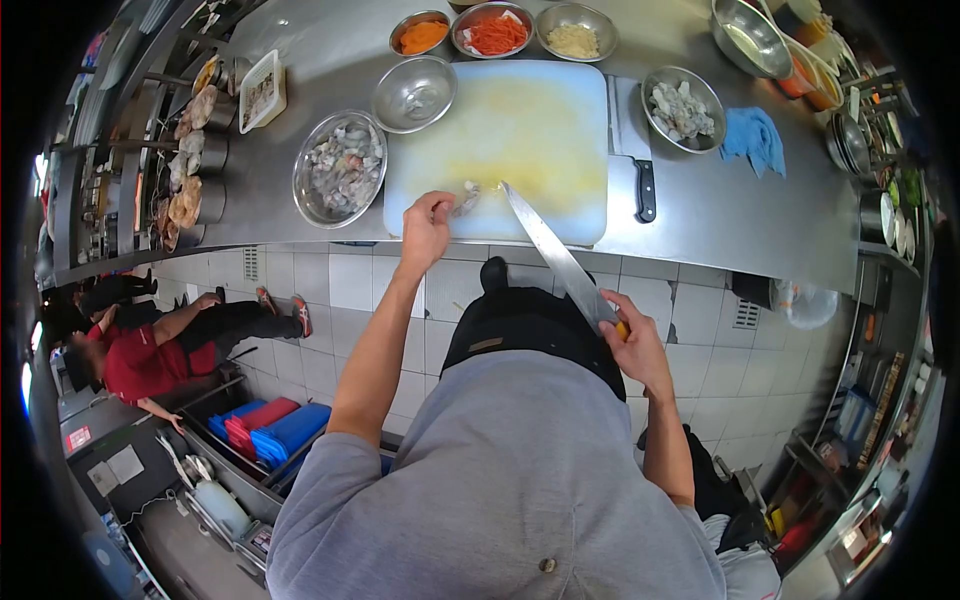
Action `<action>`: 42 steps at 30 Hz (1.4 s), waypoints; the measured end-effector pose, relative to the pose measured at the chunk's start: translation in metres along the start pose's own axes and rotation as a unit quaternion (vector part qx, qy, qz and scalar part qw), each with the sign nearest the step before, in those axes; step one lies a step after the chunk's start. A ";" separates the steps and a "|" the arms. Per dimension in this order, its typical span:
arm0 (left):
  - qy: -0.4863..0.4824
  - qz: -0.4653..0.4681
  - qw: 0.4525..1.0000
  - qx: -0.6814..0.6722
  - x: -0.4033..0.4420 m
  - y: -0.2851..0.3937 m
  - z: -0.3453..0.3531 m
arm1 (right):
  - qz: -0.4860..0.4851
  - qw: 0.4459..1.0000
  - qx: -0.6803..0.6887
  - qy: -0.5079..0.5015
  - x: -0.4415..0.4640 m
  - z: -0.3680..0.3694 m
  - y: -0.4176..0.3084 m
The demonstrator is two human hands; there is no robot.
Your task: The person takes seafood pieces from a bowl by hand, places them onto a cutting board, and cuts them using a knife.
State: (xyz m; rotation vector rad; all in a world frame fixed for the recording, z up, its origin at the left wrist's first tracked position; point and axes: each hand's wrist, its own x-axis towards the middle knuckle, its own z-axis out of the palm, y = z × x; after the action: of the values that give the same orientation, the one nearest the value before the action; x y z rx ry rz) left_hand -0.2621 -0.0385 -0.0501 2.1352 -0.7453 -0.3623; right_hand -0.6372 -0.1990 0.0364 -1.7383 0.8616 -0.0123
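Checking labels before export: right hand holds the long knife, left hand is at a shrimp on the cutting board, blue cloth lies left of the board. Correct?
One slip: the blue cloth lies right of the cutting board, as the head view shows. The rest stands: right hand holds the long knife, left hand is at a shrimp.

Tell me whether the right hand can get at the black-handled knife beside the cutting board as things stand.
Probably not directly: the right hand is holding the yellow-handled knife, which would likely have to be put down first. Otherwise, nothing visible blocks its way to the black-handled knife.
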 end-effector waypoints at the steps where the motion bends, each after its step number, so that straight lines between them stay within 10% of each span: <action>1: 0.007 -0.020 1.000 -0.006 0.000 0.000 -0.001 | -0.004 1.000 -0.012 0.000 0.003 0.000 -0.004; 15: -0.005 0.039 0.999 0.021 -0.004 0.014 0.020 | -0.198 0.949 -0.223 0.099 0.042 0.021 -0.029; 27: 0.039 0.065 0.996 0.036 -0.010 0.013 0.020 | -0.209 0.862 -0.460 0.039 0.049 0.008 -0.075; 42: -0.034 0.165 0.974 0.150 0.000 0.040 0.009 | -0.128 0.915 -0.383 0.019 0.006 -0.055 0.010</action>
State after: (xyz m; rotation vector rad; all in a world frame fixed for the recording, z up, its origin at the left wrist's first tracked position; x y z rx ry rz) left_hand -0.2824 -0.0636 -0.0239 2.2308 -1.2403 -0.1523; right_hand -0.6613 -0.2489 0.0451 -2.5884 0.6981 0.1352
